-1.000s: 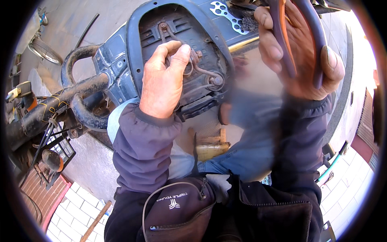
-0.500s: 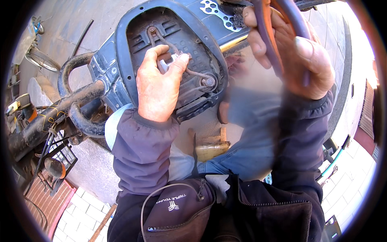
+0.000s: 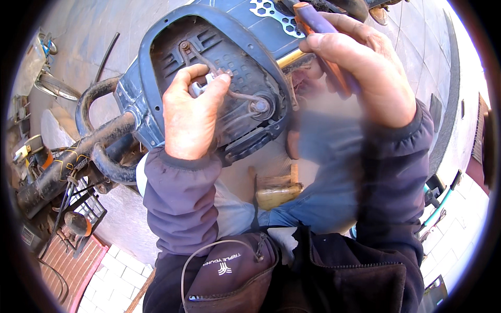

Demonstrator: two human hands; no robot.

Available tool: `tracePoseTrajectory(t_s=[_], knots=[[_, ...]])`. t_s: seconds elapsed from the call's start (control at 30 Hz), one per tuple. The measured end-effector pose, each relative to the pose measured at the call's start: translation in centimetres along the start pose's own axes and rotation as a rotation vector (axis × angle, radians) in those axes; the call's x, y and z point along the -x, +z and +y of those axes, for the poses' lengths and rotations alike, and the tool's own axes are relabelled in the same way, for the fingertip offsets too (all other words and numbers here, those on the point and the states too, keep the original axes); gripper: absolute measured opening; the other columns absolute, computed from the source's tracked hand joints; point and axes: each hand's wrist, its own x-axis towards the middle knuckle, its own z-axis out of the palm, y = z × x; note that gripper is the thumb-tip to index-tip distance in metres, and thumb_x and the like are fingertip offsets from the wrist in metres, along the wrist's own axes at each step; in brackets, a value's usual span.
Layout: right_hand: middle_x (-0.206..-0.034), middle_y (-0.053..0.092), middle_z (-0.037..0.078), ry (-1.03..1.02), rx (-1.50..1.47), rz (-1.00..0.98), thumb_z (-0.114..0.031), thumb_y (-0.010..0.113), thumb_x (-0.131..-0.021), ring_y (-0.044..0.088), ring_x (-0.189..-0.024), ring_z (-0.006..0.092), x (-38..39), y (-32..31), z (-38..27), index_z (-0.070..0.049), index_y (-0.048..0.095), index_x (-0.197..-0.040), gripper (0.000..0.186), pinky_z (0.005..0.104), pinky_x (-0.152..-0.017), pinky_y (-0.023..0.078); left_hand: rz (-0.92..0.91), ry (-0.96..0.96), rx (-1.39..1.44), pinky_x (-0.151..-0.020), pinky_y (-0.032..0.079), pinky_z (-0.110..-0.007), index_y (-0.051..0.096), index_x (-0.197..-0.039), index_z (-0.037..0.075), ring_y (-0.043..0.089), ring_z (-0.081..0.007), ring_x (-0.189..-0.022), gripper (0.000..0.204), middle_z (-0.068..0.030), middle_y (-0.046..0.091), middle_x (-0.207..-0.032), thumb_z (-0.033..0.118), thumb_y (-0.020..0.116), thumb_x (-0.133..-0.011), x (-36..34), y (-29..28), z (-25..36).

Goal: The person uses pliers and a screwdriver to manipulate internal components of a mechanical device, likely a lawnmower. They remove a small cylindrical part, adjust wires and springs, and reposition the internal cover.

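My left hand [image 3: 190,117] reaches into a dark blue oval plastic housing [image 3: 263,57], its thumb and forefinger pinched at a bent metal rod [image 3: 242,95]. A small light grey piece [image 3: 197,89] shows between those fingers; its kind is not clear. The rod runs between an upper bolt [image 3: 185,46] and a lower round fitting with a bolt [image 3: 260,106]. To the right of the housing, my right hand [image 3: 373,68] is closed around pliers [image 3: 319,22] with orange and purple handles. Their jaws are hard to make out.
A flat silver plate with hexagonal holes [image 3: 274,15] lies on the blue surface beyond the housing. Thick black bent tubes [image 3: 86,104] stand left of it. A yellowish block [image 3: 279,195] sits between my knees. A bicycle wheel [image 3: 57,86] is at far left.
My right hand has turned and brought the pliers left, nearer the housing; their handles look closer together. My left hand keeps its pinch at the rod. The whole view has shifted slightly.
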Motion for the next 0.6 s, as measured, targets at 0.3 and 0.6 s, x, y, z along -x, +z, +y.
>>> tracePoseTrajectory(t_s=[0.3,0.6], knots=[[-0.096,0.066,0.011,-0.029,-0.013,-0.009,-0.032,0.067,-0.078,0.063,-0.083,0.0153,2.3,-1.3,-1.2,0.003,0.056,-0.125,0.059,0.0266,-0.080,0.049,0.068,-0.149,0.097,-0.053,0.038,-0.019,0.059,-0.110,-0.008,0.051,-0.0049,-0.064,0.040,-0.0026,0.059,-0.079,0.017,0.073,-0.081,0.3,0.7,1.7],[-0.101,0.066,0.015,-0.043,0.072,0.041,-0.028,0.068,-0.079,0.066,-0.090,0.0210,2.4,-3.5,1.8,0.001,0.054,-0.128,0.059,0.0308,-0.086,0.050,0.081,-0.221,0.067,-0.046,0.033,-0.017,0.059,-0.114,-0.005,0.048,-0.0028,-0.059,0.041,-0.0004,0.059,-0.078,0.019,0.071,-0.084,-0.4,0.5,2.0]])
